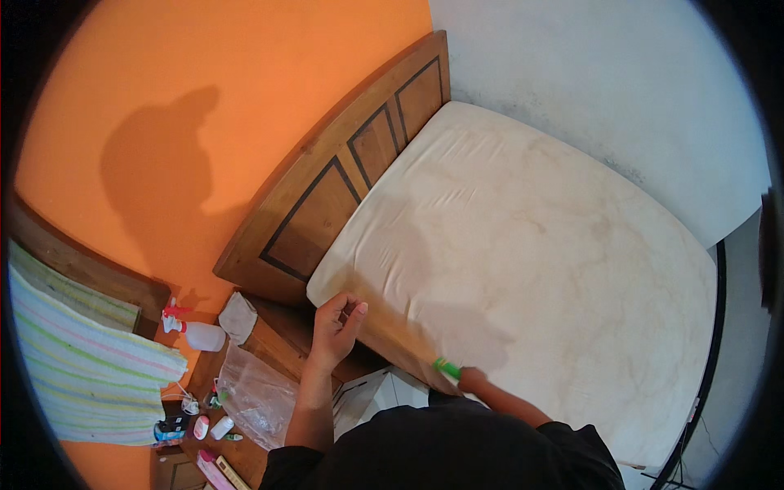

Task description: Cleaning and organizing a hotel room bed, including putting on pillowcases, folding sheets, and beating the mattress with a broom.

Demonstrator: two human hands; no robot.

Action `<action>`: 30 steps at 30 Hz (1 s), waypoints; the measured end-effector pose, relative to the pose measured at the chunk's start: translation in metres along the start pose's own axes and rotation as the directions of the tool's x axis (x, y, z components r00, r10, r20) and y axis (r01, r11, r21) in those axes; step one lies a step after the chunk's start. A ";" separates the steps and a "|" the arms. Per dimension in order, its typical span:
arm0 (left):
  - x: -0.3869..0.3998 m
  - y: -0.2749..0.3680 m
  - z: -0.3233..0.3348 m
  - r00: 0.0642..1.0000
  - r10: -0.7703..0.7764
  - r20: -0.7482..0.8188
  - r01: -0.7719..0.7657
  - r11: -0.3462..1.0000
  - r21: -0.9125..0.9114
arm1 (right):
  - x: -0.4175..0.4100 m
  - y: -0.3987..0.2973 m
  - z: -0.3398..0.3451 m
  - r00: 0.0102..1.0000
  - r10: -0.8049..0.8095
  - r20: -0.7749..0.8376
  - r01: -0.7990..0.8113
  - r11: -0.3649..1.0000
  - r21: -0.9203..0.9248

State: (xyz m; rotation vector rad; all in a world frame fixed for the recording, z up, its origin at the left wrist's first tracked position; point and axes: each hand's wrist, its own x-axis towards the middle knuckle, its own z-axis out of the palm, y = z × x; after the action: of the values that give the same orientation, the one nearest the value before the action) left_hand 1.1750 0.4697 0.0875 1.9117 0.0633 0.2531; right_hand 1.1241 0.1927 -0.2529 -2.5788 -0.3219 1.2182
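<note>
My right hand grips the green handle of what looks like a stick broom, low over the near edge of a mattress. Its tan bristles are blurred and seem to fan along the mattress side towards the headboard. My left hand is raised near the mattress corner, fingers loosely curled, with nothing seen in it. A pale, stained cover wraps the mattress.
A wooden headboard stands against the orange wall. On my left, a wooden table bears a spray bottle, a clear plastic bag, a folded cloth and several small items. A striped towel hangs beside it.
</note>
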 end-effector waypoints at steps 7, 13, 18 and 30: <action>0.017 0.000 0.017 0.998 0.055 0.042 -0.055 0.998 0.001 | -0.044 0.047 -0.097 0.948 0.187 -0.259 -0.160 0.979 0.125; 0.033 0.003 0.021 0.994 0.080 0.077 -0.084 0.995 0.050 | -0.020 0.223 -0.169 0.418 0.865 -0.276 0.024 0.294 0.956; 0.044 0.007 0.038 0.989 0.040 0.142 -0.049 0.997 0.057 | 0.046 0.215 -0.157 0.546 0.770 -0.331 0.389 0.117 0.914; 0.071 0.009 0.050 0.971 0.059 0.230 -0.056 0.998 -0.022 | -0.029 0.005 -0.121 0.981 -0.140 -0.135 0.125 0.986 -0.114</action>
State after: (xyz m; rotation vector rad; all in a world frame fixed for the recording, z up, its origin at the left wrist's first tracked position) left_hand 1.2538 0.4321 0.0894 1.9173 -0.1496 0.0684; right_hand 1.2010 0.1612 -0.1602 -2.6665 -0.5322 0.9904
